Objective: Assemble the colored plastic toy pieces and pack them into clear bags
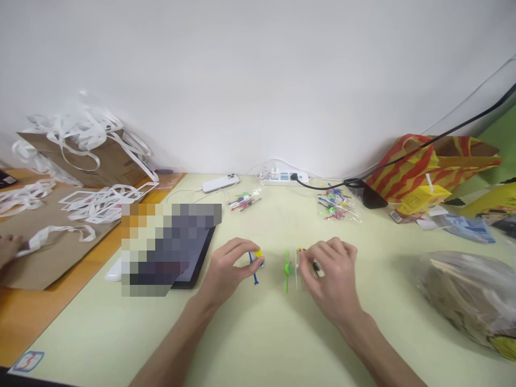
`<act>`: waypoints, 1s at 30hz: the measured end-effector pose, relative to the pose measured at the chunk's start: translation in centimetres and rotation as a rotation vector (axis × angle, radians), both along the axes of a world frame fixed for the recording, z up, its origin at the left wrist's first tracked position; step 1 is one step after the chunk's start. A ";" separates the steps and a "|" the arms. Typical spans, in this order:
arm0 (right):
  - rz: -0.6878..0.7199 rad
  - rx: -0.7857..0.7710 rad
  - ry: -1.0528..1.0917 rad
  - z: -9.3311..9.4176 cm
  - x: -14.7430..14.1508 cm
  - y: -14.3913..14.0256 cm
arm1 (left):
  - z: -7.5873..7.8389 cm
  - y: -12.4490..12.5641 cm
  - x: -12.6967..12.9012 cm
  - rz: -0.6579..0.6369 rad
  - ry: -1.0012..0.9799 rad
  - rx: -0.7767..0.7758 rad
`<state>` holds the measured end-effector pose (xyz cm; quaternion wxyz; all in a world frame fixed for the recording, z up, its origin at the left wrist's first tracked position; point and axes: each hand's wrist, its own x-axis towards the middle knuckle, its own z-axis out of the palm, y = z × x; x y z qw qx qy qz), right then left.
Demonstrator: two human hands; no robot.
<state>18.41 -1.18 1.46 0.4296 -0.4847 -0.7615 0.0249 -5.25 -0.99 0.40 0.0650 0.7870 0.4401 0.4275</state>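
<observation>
My left hand point(230, 264) pinches a small blue propeller toy point(255, 265) with a yellow hub, held just above the pale yellow table point(258, 333). My right hand point(328, 274) grips a small clear packet point(299, 266) with a dark part inside, its fingers closed around it. A green propeller point(286, 269) stands upright right at the packet's left side, between my two hands. The hands are a short gap apart.
A tablet point(189, 258) lies left of my left hand. Two bags of coloured toys point(245, 202) point(336, 207), a white phone point(220, 183) and a power strip point(284, 177) sit near the wall. A plastic bag point(471, 295) lies right; paper bags with white strips point(80, 156) left. Another person's hand point(8, 248) rests far left.
</observation>
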 end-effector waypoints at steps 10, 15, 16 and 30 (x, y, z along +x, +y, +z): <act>-0.031 -0.253 -0.300 -2.4 -4.5 -0.6 | -2.3 0.7 1.4 -0.059 0.265 -0.233; -0.034 -0.258 -0.409 -2.7 -4.9 -0.2 | -2.3 0.6 0.6 -0.099 0.248 -0.285; -0.029 -0.253 -0.413 -2.8 -5.0 -0.2 | -2.2 0.6 0.4 -0.110 0.244 -0.300; 0.134 -0.233 -0.185 -1.4 1.1 1.4 | -2.0 0.8 -0.8 -0.185 0.145 -0.371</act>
